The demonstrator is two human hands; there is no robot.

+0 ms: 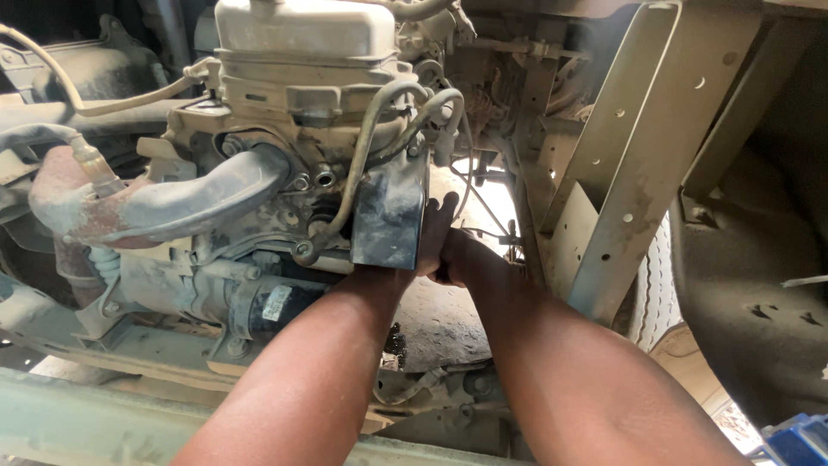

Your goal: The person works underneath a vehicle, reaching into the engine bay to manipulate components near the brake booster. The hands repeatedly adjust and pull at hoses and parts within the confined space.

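Left hand (435, 226): reaches up behind the black box-shaped part (390, 211); its fingers (447, 205) lie flat and close together against the part's right edge.
Right hand (457, 259): just below and touching the left hand, mostly hidden; cannot tell how its fingers are set.
Black part: hangs on the right side of the dusty engine (285, 129), under the pale reservoir (304, 30), with a grey hose (362, 164) curving across its front.
Nearby: rusty curved pipe (164, 207) to the left, perforated metal frame rail (621, 173) to the right.

Dusty grey-brown engine (259, 173), black box (388, 216), rust-red pipe (60, 203), cream tank (302, 30), beige frame rail (621, 173), blue corner piece (798, 440).
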